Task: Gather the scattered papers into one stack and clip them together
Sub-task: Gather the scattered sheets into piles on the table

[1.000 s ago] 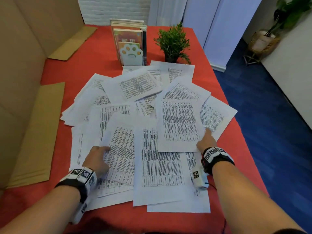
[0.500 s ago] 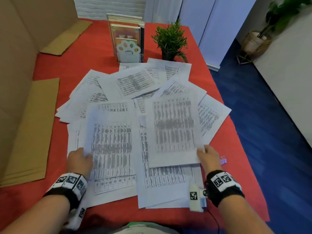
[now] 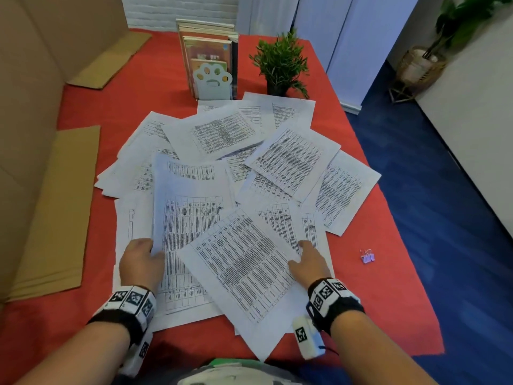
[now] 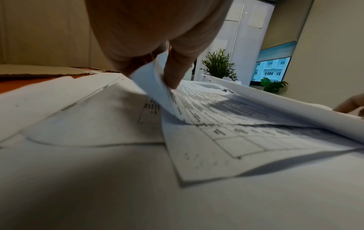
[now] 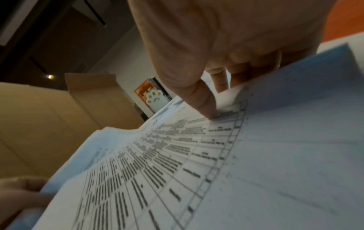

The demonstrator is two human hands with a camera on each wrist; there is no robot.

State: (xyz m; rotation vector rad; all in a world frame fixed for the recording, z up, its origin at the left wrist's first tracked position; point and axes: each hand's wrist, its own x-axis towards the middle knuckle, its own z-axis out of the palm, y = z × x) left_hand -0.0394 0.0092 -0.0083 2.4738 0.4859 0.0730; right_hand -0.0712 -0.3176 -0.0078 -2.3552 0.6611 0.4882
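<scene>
We look down over a red table (image 3: 91, 107) on which printed papers (image 3: 222, 132) lie fanned out and overlapping, most of them still loose. Our left hand (image 3: 140, 263) pinches the near left edge of a sheet of tables (image 3: 188, 218); in the left wrist view the thumb (image 4: 177, 68) presses on top while the fingers curl beneath, lifting that edge off the pages below. Our right hand (image 3: 308, 262) pinches the right edge of a tilted sheet (image 3: 244, 268), thumb on the print and fingers tucked under it, as the right wrist view shows. This tilted sheet lies partly over the left hand's sheet, so we judge the two are being drawn together as the start of one stack close to the body.

Farther off, the other papers reach up to a small potted plant (image 3: 280, 65) and a row of books (image 3: 208, 51) held by a paw-shaped bookend (image 3: 212, 81). A small lilac binder clip (image 3: 367, 256) sits alone on the red cloth, to the right of the right hand and apart from the papers, probably left within reach for the end. Flat cardboard pieces (image 3: 55, 212) lie along the left side. We judge the gathering has only begun and clipping is far off
</scene>
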